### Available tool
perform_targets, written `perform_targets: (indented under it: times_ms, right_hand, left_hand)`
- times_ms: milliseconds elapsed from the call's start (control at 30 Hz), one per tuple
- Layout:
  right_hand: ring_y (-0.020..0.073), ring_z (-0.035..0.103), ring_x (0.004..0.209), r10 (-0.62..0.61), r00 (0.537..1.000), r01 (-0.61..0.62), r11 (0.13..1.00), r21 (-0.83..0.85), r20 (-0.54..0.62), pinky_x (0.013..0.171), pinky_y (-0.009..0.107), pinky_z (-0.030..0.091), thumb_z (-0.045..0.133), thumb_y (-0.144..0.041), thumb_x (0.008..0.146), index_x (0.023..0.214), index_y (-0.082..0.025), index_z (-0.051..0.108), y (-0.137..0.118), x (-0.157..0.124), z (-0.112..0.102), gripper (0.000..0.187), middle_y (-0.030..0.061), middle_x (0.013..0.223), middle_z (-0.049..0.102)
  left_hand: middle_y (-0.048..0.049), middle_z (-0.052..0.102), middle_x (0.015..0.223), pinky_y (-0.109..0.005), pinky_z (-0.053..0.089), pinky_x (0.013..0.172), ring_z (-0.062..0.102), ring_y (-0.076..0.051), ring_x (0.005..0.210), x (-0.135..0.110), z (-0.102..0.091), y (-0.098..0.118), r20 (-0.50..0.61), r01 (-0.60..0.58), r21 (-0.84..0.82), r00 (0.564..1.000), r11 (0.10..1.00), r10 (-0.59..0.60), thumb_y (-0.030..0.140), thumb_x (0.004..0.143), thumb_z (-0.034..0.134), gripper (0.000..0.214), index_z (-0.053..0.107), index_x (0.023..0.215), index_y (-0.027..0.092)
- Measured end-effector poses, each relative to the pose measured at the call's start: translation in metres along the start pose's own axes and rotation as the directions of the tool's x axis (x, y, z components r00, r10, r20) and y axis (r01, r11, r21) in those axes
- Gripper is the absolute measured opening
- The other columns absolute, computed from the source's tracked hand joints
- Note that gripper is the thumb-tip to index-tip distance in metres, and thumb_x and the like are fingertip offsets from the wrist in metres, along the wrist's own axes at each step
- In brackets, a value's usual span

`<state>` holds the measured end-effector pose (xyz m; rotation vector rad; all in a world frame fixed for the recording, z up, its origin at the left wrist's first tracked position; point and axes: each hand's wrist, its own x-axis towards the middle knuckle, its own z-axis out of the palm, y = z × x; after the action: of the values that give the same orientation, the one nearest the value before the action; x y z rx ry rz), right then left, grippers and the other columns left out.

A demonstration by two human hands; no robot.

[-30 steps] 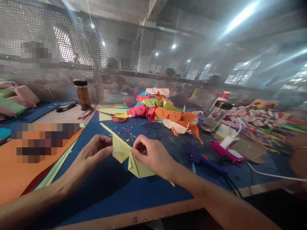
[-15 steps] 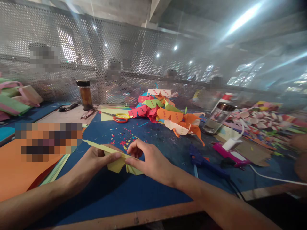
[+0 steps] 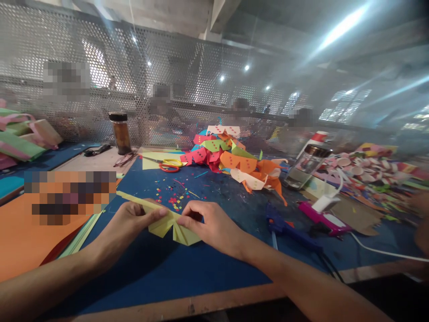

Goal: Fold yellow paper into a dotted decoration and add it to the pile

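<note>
A pale yellow paper cutout (image 3: 161,227), with a long narrow strip and angular flaps below it, is held above the blue table (image 3: 161,281). My left hand (image 3: 136,223) is closed on its left part, thumb lying along the near face. Near the middle, my right hand (image 3: 203,221) pinches the same paper between thumb and curled fingers. A notch parts the two flaps, and creases fan out under my right thumb. My fingers hide some of the upper edge.
Beyond lie small paper scraps (image 3: 172,201), scissors (image 3: 170,165) and heaped colored paper cutouts (image 3: 237,158). A blue glue gun (image 3: 291,235), magenta power strip (image 3: 326,219) and glass bottle (image 3: 306,167) stand at right. Orange sheets (image 3: 67,241) lie left, near a brown jar (image 3: 120,134).
The yellow paper has tilted so its flaps and the notch between them show more. My right fingers have curled in closer to the paper. My left hand keeps its hold.
</note>
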<state>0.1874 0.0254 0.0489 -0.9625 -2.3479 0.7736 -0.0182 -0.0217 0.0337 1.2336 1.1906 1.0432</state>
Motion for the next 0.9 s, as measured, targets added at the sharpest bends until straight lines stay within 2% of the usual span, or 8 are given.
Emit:
perform_targets:
  times_ms: [200,367,567,767,900]
  right_hand:
    - [0.0116,0.057,0.065,0.02,0.998,-0.018,0.999,0.027,-0.052,0.062,0.024,0.04,0.062,-0.032,0.09,0.074,-0.019,0.065,0.0006,0.0012,0.0014,0.021,-0.0017,0.07,0.067]
    - [0.0119,0.057,0.066,0.028,1.0,-0.028,0.999,0.036,0.003,0.061,0.025,0.04,0.062,-0.035,0.089,0.075,-0.018,0.066,0.0016,0.0021,0.0034,0.022,-0.0012,0.07,0.066]
    - [0.0112,0.057,0.068,0.019,1.0,-0.019,0.999,0.038,0.013,0.064,0.024,0.042,0.057,-0.029,0.091,0.078,-0.018,0.066,0.0,0.0018,-0.0032,0.02,-0.0008,0.074,0.067]
    - [0.011,0.056,0.067,-0.004,0.999,0.004,1.0,0.02,-0.035,0.064,0.025,0.041,0.06,-0.026,0.09,0.076,-0.018,0.066,0.0003,0.0017,-0.0045,0.017,-0.0019,0.072,0.065]
    - [0.0114,0.056,0.07,-0.034,0.999,0.035,0.999,0.023,-0.028,0.066,0.025,0.042,0.061,-0.024,0.09,0.076,-0.018,0.066,-0.0003,0.002,-0.0053,0.016,-0.0012,0.076,0.064]
  left_hand:
    - [-0.0056,0.077,0.084,-0.026,0.048,0.068,0.067,-0.02,0.074,0.0008,0.0,-0.0013,-0.011,0.015,-0.074,1.0,0.997,-0.016,0.051,0.078,0.074,0.034,0.077,0.084,0.017]
    - [-0.0055,0.075,0.075,-0.026,0.047,0.062,0.064,-0.019,0.064,0.0023,0.001,-0.0001,0.006,0.02,-0.008,1.0,1.0,-0.02,0.05,0.078,0.073,0.035,0.077,0.075,0.016]
    - [-0.0041,0.076,0.076,-0.026,0.051,0.069,0.069,-0.021,0.073,0.0043,-0.0013,0.0018,-0.058,0.008,-0.059,0.998,0.998,-0.011,0.049,0.076,0.075,0.031,0.079,0.079,0.018]
    - [-0.005,0.078,0.082,-0.027,0.051,0.072,0.069,-0.021,0.076,0.0049,-0.003,0.0001,-0.041,0.004,-0.114,0.999,0.993,-0.008,0.047,0.078,0.075,0.029,0.078,0.081,0.019]
    - [-0.0052,0.078,0.083,-0.027,0.051,0.073,0.069,-0.02,0.075,0.0066,-0.0053,-0.0021,-0.031,-0.016,-0.133,0.999,0.991,0.011,0.046,0.078,0.075,0.029,0.077,0.082,0.018]
